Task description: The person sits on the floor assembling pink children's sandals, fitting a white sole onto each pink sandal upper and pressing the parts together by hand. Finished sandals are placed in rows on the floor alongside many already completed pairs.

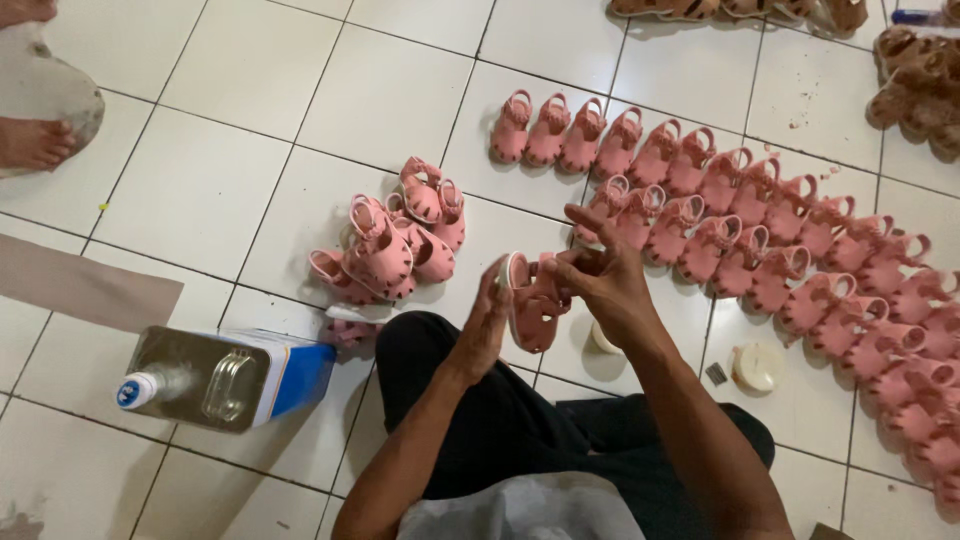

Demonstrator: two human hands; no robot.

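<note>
A small pink child's sandal (533, 303) is held between both hands above my knee. My left hand (487, 322) presses flat against its left side. My right hand (597, 273) grips its right side, with one finger raised. A loose pile of the same pink sandals (392, 242) lies on the white tiled floor to the left of my hands. Two long rows of pink sandals (742, 222) run from the middle of the floor toward the right edge.
A metal can with a blue side and a white cap (224, 378) lies on its side at my left. A small round white container (757, 365) sits right of my right arm. Brown sandals (918, 80) lie top right. Another person's bare foot (32, 142) is top left.
</note>
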